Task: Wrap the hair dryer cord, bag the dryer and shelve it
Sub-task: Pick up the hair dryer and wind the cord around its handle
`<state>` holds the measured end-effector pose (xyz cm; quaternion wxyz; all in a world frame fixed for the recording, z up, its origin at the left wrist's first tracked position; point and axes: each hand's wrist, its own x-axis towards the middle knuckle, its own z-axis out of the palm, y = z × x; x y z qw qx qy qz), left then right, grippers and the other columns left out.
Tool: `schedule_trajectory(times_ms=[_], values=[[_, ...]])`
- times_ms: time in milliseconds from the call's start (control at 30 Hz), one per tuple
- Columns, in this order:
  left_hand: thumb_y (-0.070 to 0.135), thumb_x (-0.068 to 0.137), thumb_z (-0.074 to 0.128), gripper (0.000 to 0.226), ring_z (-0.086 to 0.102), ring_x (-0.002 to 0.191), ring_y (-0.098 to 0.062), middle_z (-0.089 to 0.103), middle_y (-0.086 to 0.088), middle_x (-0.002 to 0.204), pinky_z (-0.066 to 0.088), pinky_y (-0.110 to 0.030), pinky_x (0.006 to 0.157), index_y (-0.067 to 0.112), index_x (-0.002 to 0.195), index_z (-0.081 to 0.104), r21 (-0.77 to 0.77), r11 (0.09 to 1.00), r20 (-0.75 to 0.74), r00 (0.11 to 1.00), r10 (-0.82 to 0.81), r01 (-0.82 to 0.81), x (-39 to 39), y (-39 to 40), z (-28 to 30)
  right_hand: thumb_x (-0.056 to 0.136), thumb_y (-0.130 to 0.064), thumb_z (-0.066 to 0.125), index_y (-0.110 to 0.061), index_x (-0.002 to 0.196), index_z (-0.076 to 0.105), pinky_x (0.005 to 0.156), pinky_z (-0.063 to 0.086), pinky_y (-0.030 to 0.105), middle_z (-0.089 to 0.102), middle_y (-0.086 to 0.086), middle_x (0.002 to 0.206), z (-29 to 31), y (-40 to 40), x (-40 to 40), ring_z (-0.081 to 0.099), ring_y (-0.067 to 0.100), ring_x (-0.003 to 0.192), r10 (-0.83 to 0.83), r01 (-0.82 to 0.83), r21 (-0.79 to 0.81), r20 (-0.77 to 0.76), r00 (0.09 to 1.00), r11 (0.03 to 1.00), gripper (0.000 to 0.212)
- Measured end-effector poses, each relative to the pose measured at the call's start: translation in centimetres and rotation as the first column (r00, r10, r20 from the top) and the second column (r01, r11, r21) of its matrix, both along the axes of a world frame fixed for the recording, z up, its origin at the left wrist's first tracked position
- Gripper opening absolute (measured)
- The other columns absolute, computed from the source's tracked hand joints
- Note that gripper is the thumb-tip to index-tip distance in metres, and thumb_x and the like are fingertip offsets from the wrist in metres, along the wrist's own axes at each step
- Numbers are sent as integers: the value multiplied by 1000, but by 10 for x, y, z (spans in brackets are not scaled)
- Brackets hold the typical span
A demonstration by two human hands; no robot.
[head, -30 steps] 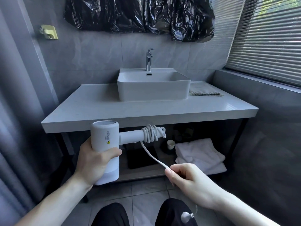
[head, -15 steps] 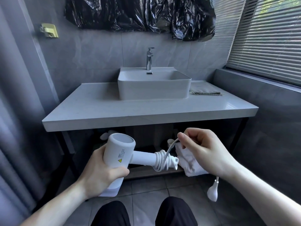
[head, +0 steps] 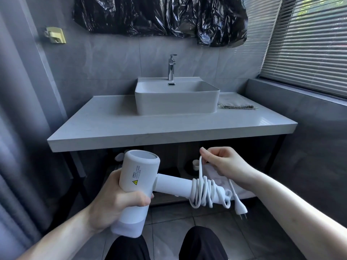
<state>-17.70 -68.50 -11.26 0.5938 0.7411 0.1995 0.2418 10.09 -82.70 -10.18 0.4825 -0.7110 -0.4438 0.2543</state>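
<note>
A white hair dryer (head: 139, 174) is held low in front of the vanity, its barrel upright and its handle pointing right. My left hand (head: 114, 201) grips the barrel. Several loops of white cord (head: 203, 192) sit around the far end of the handle. My right hand (head: 227, 164) pinches the cord above those loops, fingers closed on it. The plug (head: 240, 208) dangles below my right wrist. A grey cloth bag (head: 234, 103) lies flat on the countertop to the right of the basin.
The grey vanity countertop (head: 112, 128) carries a white basin (head: 176, 102) with a chrome tap (head: 171, 67). Beneath it, an open shelf (head: 167, 199) holds folded white towels (head: 242, 192) and a small cup (head: 195, 164). Window blinds (head: 309, 44) are on the right.
The dryer dropped lower and tilted. My right hand swung up from below the handle to above it, adding loops of cord. The plug now hangs closer to the handle.
</note>
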Motion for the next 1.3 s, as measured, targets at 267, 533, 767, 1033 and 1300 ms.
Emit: schedule_trajectory(times_ms=[267,533,767,1033,1300], values=[[28,43,79,53,66,70,-31,72,-23,83,53,-38,60,-1,86,75,-235,970,36,997,65,-55,3,-3,1,96,-1,57,-13,71,55,47,38,15,48,-4,64,-50,2,-15,43,4,50,49,-72,-55,-341,939,996,27],[30,39,81,60,68,70,-30,71,-31,85,54,-42,64,-5,88,74,-240,929,99,945,310,-280,12,3,4,113,-39,44,-21,80,72,47,28,17,45,-7,57,-80,-3,-46,34,7,48,103,-120,-60,-238,966,991,47],[14,54,84,31,66,58,-19,69,-4,65,52,-33,52,7,81,71,-64,911,114,904,412,-407,12,12,-2,110,-38,52,-19,90,71,52,30,22,43,-8,57,-67,-24,-67,33,7,54,164,-139,-141,186,969,980,34],[14,56,80,27,59,54,-9,69,7,62,48,-31,56,34,73,73,60,901,59,902,427,-430,10,19,-14,104,-39,62,-23,82,70,54,36,18,60,0,63,-27,-44,-66,45,6,54,105,-86,-64,430,897,994,29],[16,56,82,38,53,60,-14,61,-10,65,43,-34,60,6,87,64,176,933,-12,947,321,-314,7,17,-26,102,-29,68,-29,96,70,58,46,35,69,12,71,7,-42,-55,50,17,54,5,-38,88,348,937,995,6]])
